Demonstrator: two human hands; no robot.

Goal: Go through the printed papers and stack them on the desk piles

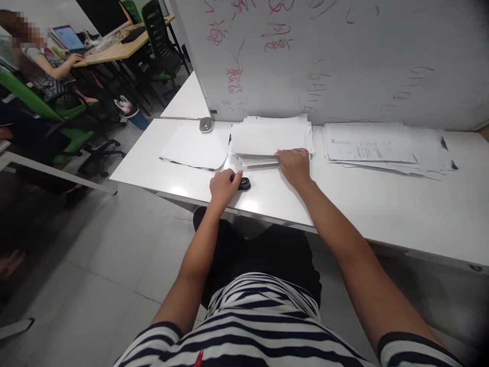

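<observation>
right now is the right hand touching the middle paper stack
Touching. In the head view the right hand rests on the near edge of the middle paper stack.

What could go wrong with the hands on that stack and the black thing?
1. The middle paper stack is uneven, with sheets jutting out at its near edge under the right hand. A push there may fan it out further.
2. The small black object gripped by the left hand sits close to the front edge of the table. A pull toward the body could drop it to the floor.
</observation>
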